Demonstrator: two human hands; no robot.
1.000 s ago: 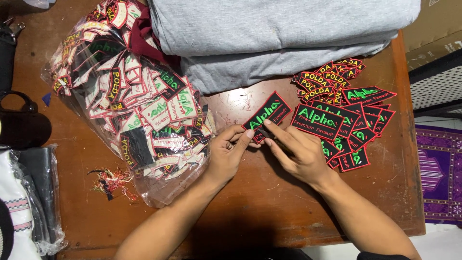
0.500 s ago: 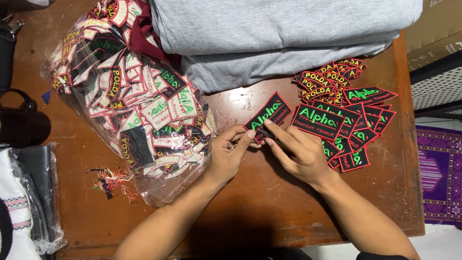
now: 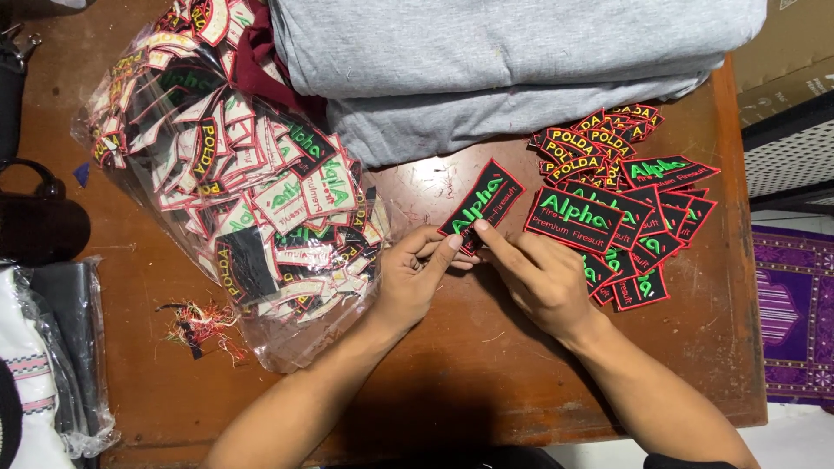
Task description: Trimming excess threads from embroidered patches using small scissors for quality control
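Head view, mid-frame. My left hand (image 3: 415, 280) and right hand (image 3: 540, 280) meet at the lower end of one embroidered patch (image 3: 483, 205), fingers of both pinched together on that end. I hold it by the tip so the face stays unobstructed and the strip angles up toward the upper right, its far end near the folded grey fabric (image 3: 512, 69).

Patch: black rectangle, red stitched border, bright green lettering; flat, edges look clean.

Finished-looking patches sit in a fanned pile (image 3: 630, 217) at right of frame, just beside my right hand. A clear plastic bag of patches (image 3: 243, 191) lies at left on the brown wooden surface (image 3: 452, 391). Loose thread scraps (image 3: 201, 326) at lower left.
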